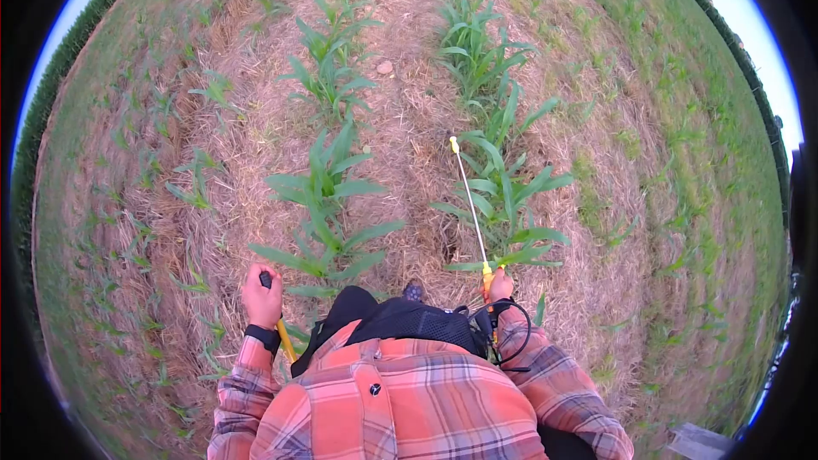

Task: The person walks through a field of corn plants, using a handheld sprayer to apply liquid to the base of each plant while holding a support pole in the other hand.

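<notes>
My left hand (pixel 261 300) is closed around the black grip of a yellow pump lever (pixel 286 341), low at the left beside my body. In my right hand (pixel 501 286) is a spray wand (pixel 471 200), its fingers wrapped round the orange and yellow handle. The thin metal tube points forward and slightly left, ending in a yellow nozzle (pixel 454 145) beside the right row of corn plants (pixel 509 192). A black hose (pixel 527 332) loops by my right wrist. Whether the trigger is pressed cannot be seen.
Another row of corn plants (pixel 326 175) runs ahead on the left. Between the rows lies straw-covered soil (pixel 409 102) with a stone (pixel 384 67). One shoe tip (pixel 413 291) shows below my waist. More green rows spread to both sides, with a tree line (pixel 733 34) at the edge.
</notes>
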The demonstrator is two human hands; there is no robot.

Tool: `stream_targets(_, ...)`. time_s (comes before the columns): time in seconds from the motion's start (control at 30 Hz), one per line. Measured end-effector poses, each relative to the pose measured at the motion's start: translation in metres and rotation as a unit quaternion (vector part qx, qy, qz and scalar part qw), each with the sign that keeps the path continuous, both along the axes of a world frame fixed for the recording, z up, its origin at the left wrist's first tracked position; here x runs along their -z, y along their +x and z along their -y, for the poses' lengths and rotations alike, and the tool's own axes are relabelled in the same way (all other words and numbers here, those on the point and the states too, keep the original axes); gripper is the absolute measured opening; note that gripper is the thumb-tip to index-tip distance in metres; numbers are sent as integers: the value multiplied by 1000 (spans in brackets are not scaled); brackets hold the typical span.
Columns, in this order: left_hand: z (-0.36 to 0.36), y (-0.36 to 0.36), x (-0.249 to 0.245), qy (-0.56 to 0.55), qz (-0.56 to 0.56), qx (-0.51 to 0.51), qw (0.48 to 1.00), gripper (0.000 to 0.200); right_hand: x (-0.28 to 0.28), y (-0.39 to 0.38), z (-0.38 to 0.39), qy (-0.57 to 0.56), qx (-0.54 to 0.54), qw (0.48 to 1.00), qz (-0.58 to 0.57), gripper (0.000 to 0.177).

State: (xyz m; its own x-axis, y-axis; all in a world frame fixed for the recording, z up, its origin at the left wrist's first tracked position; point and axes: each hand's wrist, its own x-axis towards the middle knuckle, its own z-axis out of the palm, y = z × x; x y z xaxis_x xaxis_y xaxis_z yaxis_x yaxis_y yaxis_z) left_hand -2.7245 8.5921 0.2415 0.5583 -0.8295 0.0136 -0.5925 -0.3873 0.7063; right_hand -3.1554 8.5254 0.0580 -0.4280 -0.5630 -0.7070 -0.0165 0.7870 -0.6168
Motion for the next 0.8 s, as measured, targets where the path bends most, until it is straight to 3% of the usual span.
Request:
stream_targets(0.3, 54, 3, 13, 5, 2, 33, 999, 12, 9, -43, 35, 5, 50, 998, -31, 53)
stream_targets(0.4, 90, 12, 22, -2, -56, 32, 998, 13, 9, -29, 54, 5, 84, 996, -35, 50)
stream_targets(0.47, 115, 22, 27, -46, -46, 67, 996, 13, 5, -13, 67, -49, 49, 997, 22, 49)
stream_targets(0.53, 135, 30, 25, -50, -60, 59, 995, 13, 1, 6, 87, -11, 63, 998, 18, 49)
stream_targets(0.63, 160, 53, 36, -33, -103, 37, 993, 12, -4, 33, 120, 76, 25, 988, 129, 48)
stream_targets(0.8, 195, 89, 40, -32, -134, 4, 990, 11, -27, 105, 177, 23, -64, 987, 143, 48)
